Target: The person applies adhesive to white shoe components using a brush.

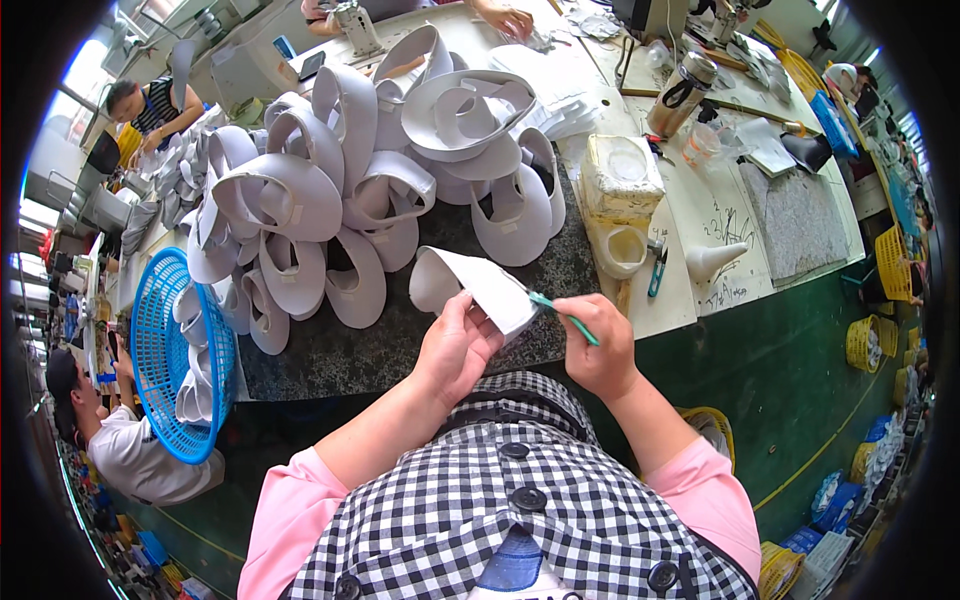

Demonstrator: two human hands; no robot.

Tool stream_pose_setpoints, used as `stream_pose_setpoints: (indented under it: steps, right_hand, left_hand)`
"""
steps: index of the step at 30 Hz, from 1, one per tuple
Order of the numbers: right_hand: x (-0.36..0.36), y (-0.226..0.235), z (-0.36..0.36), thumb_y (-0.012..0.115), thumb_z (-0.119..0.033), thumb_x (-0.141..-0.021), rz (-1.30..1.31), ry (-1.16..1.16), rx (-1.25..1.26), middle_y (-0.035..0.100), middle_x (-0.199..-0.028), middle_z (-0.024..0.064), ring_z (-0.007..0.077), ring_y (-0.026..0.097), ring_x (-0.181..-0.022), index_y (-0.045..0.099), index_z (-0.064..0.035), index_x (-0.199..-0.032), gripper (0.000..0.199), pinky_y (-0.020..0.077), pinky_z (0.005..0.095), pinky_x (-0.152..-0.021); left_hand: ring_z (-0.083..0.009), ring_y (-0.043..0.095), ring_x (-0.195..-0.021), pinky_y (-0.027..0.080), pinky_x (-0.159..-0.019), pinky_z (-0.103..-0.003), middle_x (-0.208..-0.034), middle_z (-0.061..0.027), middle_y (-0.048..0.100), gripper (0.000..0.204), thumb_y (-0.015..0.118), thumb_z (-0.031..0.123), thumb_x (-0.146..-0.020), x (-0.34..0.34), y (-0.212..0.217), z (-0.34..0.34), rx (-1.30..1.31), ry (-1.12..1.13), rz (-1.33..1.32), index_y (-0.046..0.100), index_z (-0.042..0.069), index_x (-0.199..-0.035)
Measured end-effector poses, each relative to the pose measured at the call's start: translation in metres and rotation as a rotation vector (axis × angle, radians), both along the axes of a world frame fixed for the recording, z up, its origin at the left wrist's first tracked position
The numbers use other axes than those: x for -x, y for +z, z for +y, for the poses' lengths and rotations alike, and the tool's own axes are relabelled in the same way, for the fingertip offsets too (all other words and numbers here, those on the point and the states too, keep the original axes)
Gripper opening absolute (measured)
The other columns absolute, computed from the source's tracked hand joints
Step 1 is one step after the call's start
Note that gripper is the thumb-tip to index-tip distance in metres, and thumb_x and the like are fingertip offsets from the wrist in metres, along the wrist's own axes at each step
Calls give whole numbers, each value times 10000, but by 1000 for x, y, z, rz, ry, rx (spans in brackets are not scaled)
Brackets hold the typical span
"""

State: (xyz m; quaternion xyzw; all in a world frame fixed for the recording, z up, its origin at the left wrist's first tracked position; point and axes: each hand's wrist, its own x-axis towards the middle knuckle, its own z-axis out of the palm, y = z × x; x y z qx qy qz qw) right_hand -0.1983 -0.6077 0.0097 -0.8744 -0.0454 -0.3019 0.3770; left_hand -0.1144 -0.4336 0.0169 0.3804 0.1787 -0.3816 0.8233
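Note:
My left hand (453, 347) grips a white shoe upper (492, 297) from below, with the thumb and fingers at its near edge. The upper is tilted above the dark mottled work surface (400, 355). In my closed right hand (603, 348) is a small green-handled brush (578, 328). Its head meets the right-hand edge of the upper. A large heap of similar white uppers (300, 200) lies just beyond my left hand. Past my right hand stand a small open pot (622, 250) and a whitish, stained box-like container (622, 175).
Left of the heap, a blue plastic basket (142, 350) holds more white pieces. A green-handled cutter (657, 272), a white cone (715, 260), a steel flask (682, 95) and a grey slab (800, 222) are on the table to the right. Other people work at the left and far side.

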Motion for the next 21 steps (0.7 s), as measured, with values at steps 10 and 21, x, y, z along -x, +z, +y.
stream_pose_setpoints:
  steps: [10,21]
  right_hand:
    - [-10,6,17,631,94,-708,-81,193,-150,652,-889,119,298,646,-799,605,-80,-1043,378,533,361,-682]
    - [-6,-10,2,589,56,-873,-38,-46,-380,639,-926,124,212,636,-799,588,-30,-1031,180,505,308,-709]
  left_hand:
    - [-266,487,-1229,392,-1056,-441,-1313,-143,496,510,276,388,-1020,12,-4,5,-17,-79,-67,412,5,-1329]
    - [-240,472,-1235,398,-1037,-402,-1333,-119,483,554,318,442,-1005,12,5,13,51,-45,-49,398,21,-1356]
